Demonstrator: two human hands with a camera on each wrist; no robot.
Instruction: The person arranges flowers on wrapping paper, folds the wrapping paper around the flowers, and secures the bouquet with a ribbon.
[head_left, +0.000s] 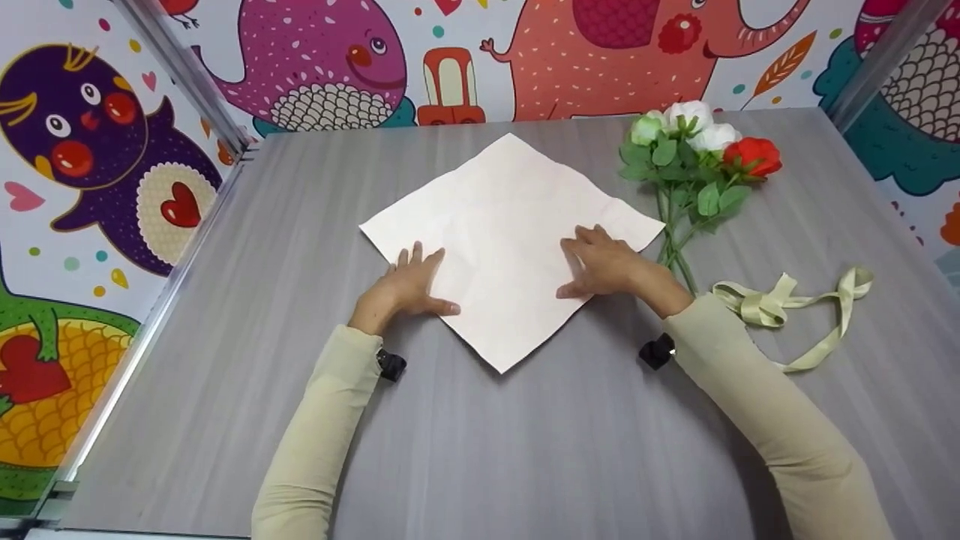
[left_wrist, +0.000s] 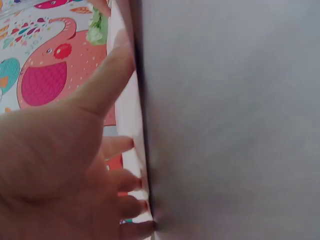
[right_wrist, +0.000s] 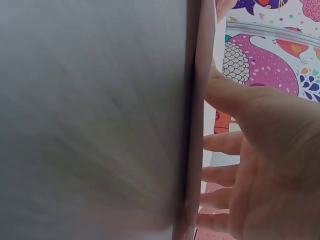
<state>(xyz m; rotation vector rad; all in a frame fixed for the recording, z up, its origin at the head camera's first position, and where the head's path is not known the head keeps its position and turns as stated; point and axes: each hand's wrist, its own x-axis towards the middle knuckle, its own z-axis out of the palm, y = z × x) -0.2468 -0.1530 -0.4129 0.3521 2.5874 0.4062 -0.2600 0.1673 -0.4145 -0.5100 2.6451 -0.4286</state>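
Observation:
A pale pink square sheet of paper [head_left: 502,240] lies on the table with one corner toward me; its edges lift slightly in places. My left hand [head_left: 409,285] rests on its lower left edge, fingers spread and the thumb on the paper. On the lower right edge, my right hand [head_left: 600,262] touches the sheet with its fingers extended. Both wrist views show the fingertips along the paper's rim, at the left hand [left_wrist: 65,155] and the right hand [right_wrist: 275,155]. Neither hand grips anything.
Artificial roses [head_left: 690,150], white, pale green and red, lie right of the paper with their stems toward me. A pale green ribbon [head_left: 817,300] lies loosely coiled near the right forearm. Cartoon-printed walls [head_left: 465,45] border the grey table [head_left: 247,337] behind and at the sides.

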